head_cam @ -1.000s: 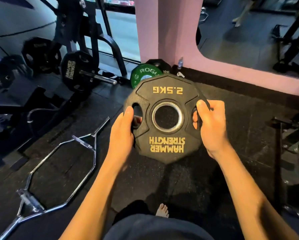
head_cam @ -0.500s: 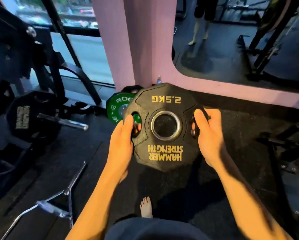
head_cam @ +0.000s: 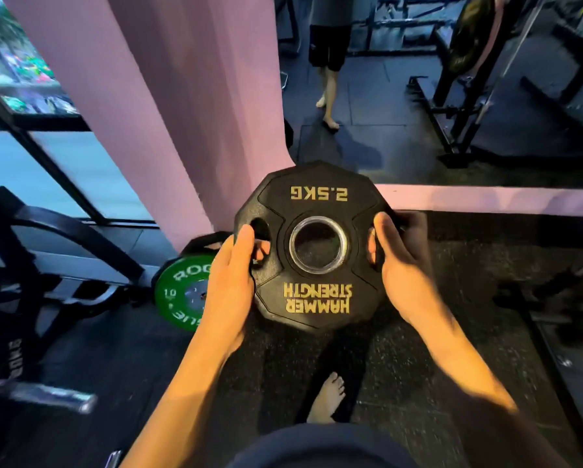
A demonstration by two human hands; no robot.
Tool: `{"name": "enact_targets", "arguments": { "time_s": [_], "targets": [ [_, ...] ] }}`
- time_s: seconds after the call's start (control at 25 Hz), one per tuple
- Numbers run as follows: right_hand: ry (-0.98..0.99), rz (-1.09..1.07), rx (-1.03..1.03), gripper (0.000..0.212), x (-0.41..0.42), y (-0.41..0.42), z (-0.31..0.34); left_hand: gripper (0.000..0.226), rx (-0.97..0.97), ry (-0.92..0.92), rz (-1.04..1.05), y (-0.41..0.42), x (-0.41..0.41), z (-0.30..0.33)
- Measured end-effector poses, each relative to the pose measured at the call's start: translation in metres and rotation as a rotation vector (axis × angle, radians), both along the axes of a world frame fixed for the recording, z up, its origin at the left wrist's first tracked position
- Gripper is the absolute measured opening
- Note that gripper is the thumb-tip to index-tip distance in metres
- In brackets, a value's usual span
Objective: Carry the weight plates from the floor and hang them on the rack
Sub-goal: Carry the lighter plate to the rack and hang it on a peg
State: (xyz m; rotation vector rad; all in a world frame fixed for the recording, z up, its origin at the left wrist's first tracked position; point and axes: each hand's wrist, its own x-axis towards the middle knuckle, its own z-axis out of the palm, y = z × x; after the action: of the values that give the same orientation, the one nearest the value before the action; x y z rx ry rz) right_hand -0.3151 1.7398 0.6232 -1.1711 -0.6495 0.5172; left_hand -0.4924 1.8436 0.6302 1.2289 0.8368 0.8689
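A black 2.5 kg Hammer Strength weight plate (head_cam: 317, 292) with yellow lettering and a steel-ringed centre hole is held up in front of me, above the floor. My left hand (head_cam: 231, 282) grips its left edge, fingers curled through the left handle slot. My right hand (head_cam: 401, 268) grips the right edge the same way, thumb on the face. A green Rogue plate (head_cam: 182, 292) leans on the floor at the foot of the pink pillar, behind my left hand. Another black plate (head_cam: 202, 243) sits behind it, mostly hidden.
A pink pillar (head_cam: 168, 96) and low pink wall (head_cam: 486, 197) stand ahead. A black machine frame (head_cam: 63, 231) with a steel peg (head_cam: 46, 396) fills the left. A mirror shows a person's legs (head_cam: 329, 79) and a rack (head_cam: 459, 79). My bare foot (head_cam: 327, 396) is on the rubber floor.
The view has swung up and to the right while I carry the plate; the chrome bar on the floor has left the frame. Both hands keep the same grip.
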Motion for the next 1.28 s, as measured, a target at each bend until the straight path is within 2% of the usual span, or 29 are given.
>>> {"name": "enact_targets", "arguments": {
  "time_s": [0.12,0.24,0.44,0.6,0.72,0.8,0.96,1.2,1.28],
  "targets": [
    [-0.005,-0.087,-0.023,0.013,0.059,0.052,0.009,0.034,0.051,-0.009,-0.017,0.052,0.059,0.011],
    [-0.074,-0.087,-0.022,0.011,0.112,0.085,0.021,0.033,0.063,-0.031,-0.081,0.099,0.121,0.015],
    [-0.126,-0.311,-0.066,0.011,0.197,0.11,0.027,0.039,0.17,0.042,-0.228,0.159,0.229,0.018],
    [-0.168,-0.573,-0.121,0.009,0.262,0.119,0.03,0.038,0.202,-0.036,-0.458,0.195,0.331,0.024],
    [-0.135,-0.776,-0.113,0.017,0.298,0.121,0.038,0.034,0.052,-0.152,-0.767,0.212,0.4,0.033],
    [-0.132,-0.943,-0.14,0.018,0.314,0.115,0.047,0.025,0.042,-0.153,-0.889,0.216,0.442,0.04],
    [-0.185,-1.26,-0.185,0.012,0.328,0.088,0.063,0.055,0.104,-0.141,-1.096,0.201,0.52,0.052],
    [-0.321,-1.526,-0.237,0.007,0.351,0.024,0.114,0.04,0.062,-0.243,-1.403,0.124,0.606,0.092],
    [-0.378,-1.562,-0.175,0.009,0.366,-0.001,0.138,0.037,0.075,-0.311,-1.459,0.092,0.632,0.116]
  ]
}}
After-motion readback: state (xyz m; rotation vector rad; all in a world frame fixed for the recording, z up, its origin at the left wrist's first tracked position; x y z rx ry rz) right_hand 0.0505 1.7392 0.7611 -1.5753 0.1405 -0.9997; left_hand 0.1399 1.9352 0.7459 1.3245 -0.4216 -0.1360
